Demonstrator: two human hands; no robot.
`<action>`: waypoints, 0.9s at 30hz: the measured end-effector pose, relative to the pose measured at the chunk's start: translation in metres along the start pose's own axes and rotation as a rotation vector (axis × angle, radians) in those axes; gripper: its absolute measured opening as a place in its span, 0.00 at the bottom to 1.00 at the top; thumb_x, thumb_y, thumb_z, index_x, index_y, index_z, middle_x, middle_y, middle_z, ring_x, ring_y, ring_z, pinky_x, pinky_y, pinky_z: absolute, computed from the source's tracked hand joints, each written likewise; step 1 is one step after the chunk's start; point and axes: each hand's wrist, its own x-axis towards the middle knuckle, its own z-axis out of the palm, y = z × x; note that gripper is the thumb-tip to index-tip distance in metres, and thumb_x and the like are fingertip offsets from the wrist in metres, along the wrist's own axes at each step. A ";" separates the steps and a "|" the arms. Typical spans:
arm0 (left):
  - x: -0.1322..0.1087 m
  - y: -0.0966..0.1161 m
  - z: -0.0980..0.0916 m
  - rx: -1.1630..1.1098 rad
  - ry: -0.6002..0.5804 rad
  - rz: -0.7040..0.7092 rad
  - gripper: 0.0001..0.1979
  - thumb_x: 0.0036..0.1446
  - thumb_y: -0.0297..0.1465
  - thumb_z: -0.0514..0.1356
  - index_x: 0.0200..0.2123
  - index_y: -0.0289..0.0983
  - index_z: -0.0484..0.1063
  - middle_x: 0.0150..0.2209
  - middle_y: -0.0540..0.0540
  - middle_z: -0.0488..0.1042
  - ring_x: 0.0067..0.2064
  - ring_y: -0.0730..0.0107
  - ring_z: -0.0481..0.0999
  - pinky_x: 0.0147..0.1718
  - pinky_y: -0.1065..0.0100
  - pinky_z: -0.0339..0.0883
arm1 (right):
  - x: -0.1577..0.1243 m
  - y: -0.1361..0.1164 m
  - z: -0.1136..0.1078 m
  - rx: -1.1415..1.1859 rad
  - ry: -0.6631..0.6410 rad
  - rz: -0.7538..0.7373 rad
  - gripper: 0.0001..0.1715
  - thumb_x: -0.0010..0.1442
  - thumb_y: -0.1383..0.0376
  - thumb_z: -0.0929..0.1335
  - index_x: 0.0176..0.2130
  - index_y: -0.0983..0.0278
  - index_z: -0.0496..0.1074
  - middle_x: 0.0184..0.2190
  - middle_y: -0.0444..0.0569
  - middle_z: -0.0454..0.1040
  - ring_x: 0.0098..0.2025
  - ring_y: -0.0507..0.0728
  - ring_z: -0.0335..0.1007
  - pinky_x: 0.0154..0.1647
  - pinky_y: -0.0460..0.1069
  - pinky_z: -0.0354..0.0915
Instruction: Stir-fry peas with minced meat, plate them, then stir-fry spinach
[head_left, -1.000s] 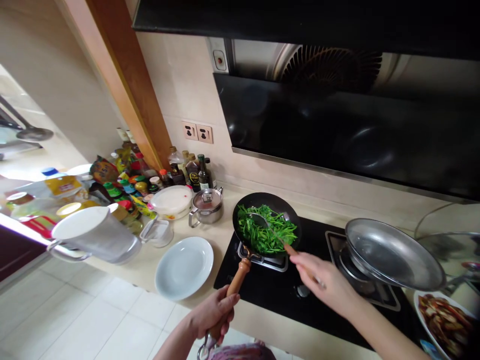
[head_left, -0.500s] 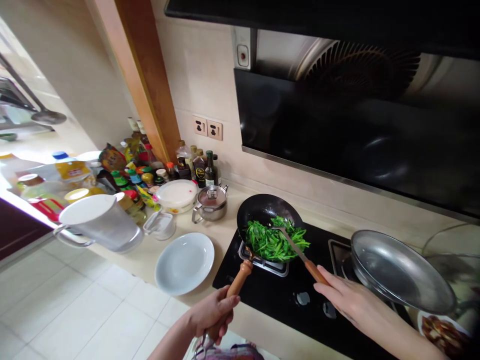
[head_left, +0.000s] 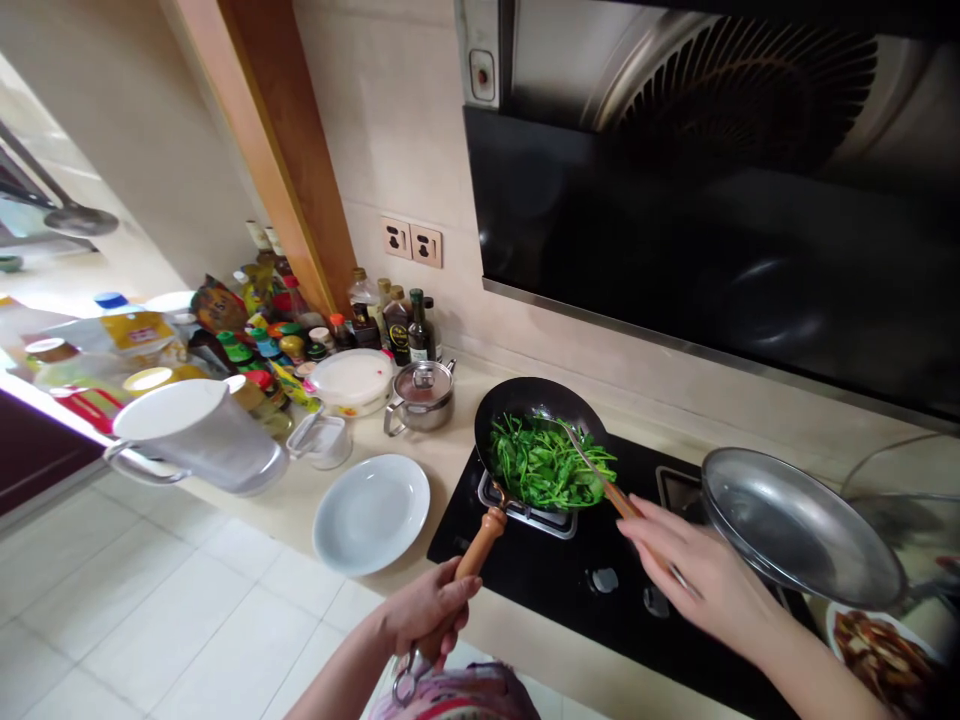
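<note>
A black wok (head_left: 510, 405) sits on the left burner with green leafy vegetables (head_left: 551, 462) in it. My left hand (head_left: 435, 612) is wrapped round the wok's wooden handle (head_left: 480, 545). In my right hand (head_left: 679, 565) is a spatula (head_left: 615, 492) with a wooden grip; its metal end reaches into the greens at their right side. Left of the stove, a pale oval plate (head_left: 371, 514) lies on the counter with nothing on it.
A large steel pan (head_left: 802, 530) covers the right burner. Sliced food in a bowl (head_left: 881, 655) is at lower right. Left are a lidded steel pot (head_left: 424, 397), a big pitcher (head_left: 196, 440), a covered dish (head_left: 352, 380) and several bottles. A range hood (head_left: 712, 250) hangs above.
My right hand and the spatula have shifted; more of the grip's end shows behind the fingers. The greens are bunched further inside the wok. The whole view has tilted slightly.
</note>
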 end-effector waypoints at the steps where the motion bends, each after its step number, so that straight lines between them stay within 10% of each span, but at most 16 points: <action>1: 0.000 0.000 0.000 -0.004 -0.004 -0.010 0.30 0.45 0.54 0.62 0.41 0.41 0.56 0.20 0.57 0.67 0.13 0.78 0.64 0.11 0.77 0.55 | -0.005 -0.005 -0.007 0.012 -0.011 -0.007 0.16 0.62 0.67 0.62 0.47 0.59 0.74 0.50 0.57 0.75 0.40 0.58 0.79 0.39 0.49 0.74; 22: -0.001 0.005 0.002 0.002 -0.003 -0.002 0.32 0.40 0.56 0.64 0.38 0.41 0.55 0.18 0.59 0.67 0.12 0.79 0.62 0.09 0.74 0.62 | -0.023 -0.014 0.077 0.330 0.401 0.328 0.13 0.62 0.70 0.63 0.45 0.59 0.72 0.40 0.50 0.78 0.42 0.55 0.77 0.46 0.47 0.71; 27: -0.002 0.006 0.000 -0.002 -0.017 -0.010 0.31 0.41 0.56 0.64 0.37 0.41 0.56 0.19 0.59 0.67 0.13 0.79 0.62 0.09 0.75 0.61 | -0.033 -0.028 0.065 0.383 0.223 0.318 0.16 0.62 0.70 0.64 0.47 0.56 0.72 0.41 0.46 0.78 0.42 0.54 0.77 0.44 0.45 0.71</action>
